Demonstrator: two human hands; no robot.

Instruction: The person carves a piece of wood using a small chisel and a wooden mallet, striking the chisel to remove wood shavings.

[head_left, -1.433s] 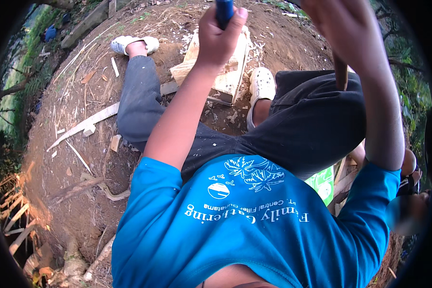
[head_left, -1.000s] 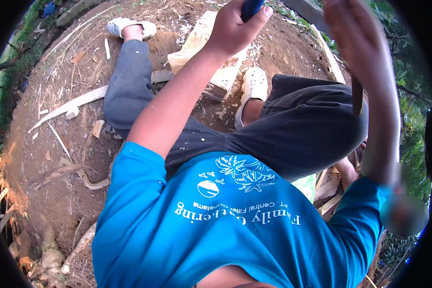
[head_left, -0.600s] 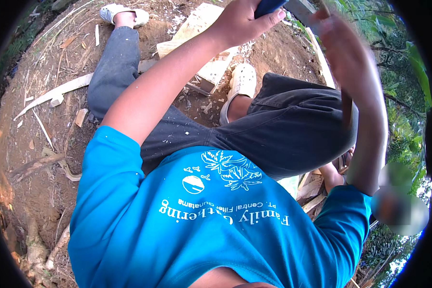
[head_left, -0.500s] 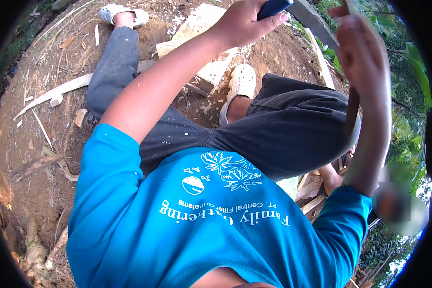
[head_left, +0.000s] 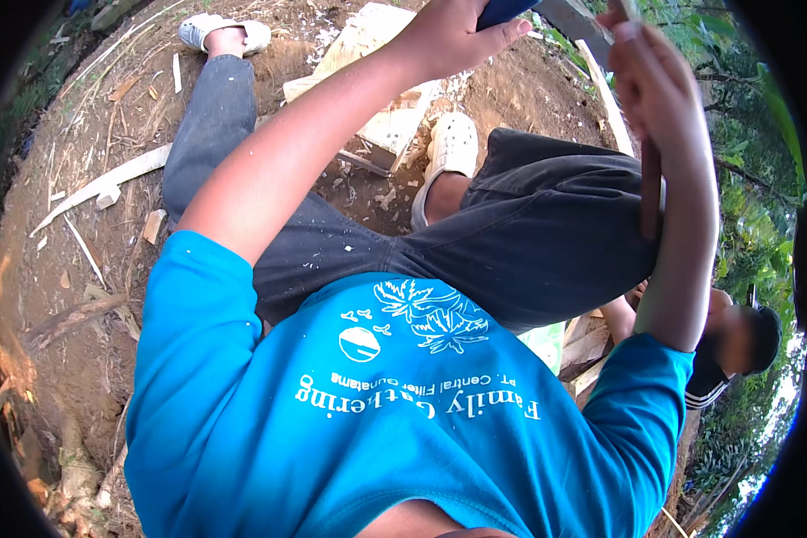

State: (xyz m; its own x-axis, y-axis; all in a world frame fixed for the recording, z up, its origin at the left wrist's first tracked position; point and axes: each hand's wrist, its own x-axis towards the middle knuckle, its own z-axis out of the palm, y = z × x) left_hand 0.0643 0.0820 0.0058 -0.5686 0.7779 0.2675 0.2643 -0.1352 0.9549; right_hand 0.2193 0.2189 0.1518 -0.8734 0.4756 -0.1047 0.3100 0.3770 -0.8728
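My left hand (head_left: 457, 38) is raised at the top middle, its fingers closed on a dark blue handle (head_left: 504, 11); the rest of that tool is cut off by the picture's edge. At the upper right my right hand (head_left: 650, 85), slightly blurred, is wrapped around a brown wooden handle (head_left: 650, 193). That handle's lower end hangs below the fist, beside my forearm and above my knee. Whatever its upper end carries is not clear. Between my legs lies a pale cut wood block (head_left: 399, 130), with a lighter board (head_left: 363, 40) beyond it.
Wood shavings and strips, such as a long curved offcut (head_left: 108, 179), litter the dirt floor (head_left: 54, 350). A pale pole (head_left: 608, 99) lies beyond my right knee. At the right, a person in a dark cap (head_left: 762, 339) is close to my elbow, near wood pieces (head_left: 587, 345). Green plants grow behind.
My right hand has shifted slightly left and inward with the wooden handle. My left hand has risen a little with the blue handle. The person at the right shows more.
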